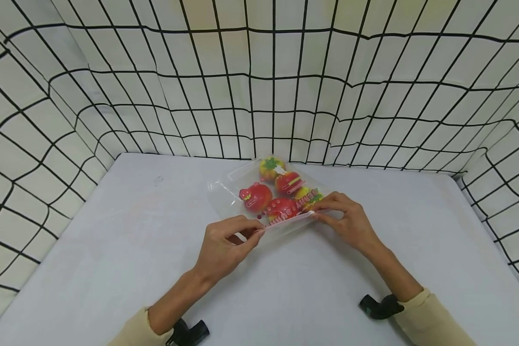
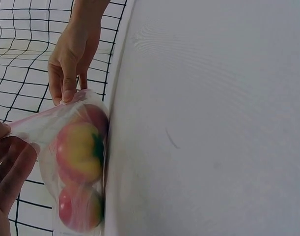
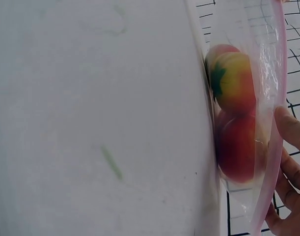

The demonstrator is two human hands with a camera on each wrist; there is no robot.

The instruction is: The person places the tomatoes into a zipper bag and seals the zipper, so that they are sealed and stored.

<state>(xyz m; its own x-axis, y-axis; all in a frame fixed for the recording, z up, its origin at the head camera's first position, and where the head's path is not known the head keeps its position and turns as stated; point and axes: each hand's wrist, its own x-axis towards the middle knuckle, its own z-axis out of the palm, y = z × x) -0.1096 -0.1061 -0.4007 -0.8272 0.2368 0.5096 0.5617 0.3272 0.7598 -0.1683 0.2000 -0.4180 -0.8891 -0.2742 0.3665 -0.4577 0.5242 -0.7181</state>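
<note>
A clear zip bag with a pink seal strip and red printing lies on the table, its mouth edge raised toward me. Inside are several red and yellow tomatoes with green tops. My left hand pinches the seal edge near its left part between thumb and fingers. At the other end of the edge, my right hand pinches the strip by a small white piece. In the right wrist view, the pink seal strip runs past the thumb and fingers of the right hand.
The white table extends around the bag. Black netting over pale walls encloses it at the back and both sides. A black wrist camera sits by the left sleeve, and another black camera by the right sleeve.
</note>
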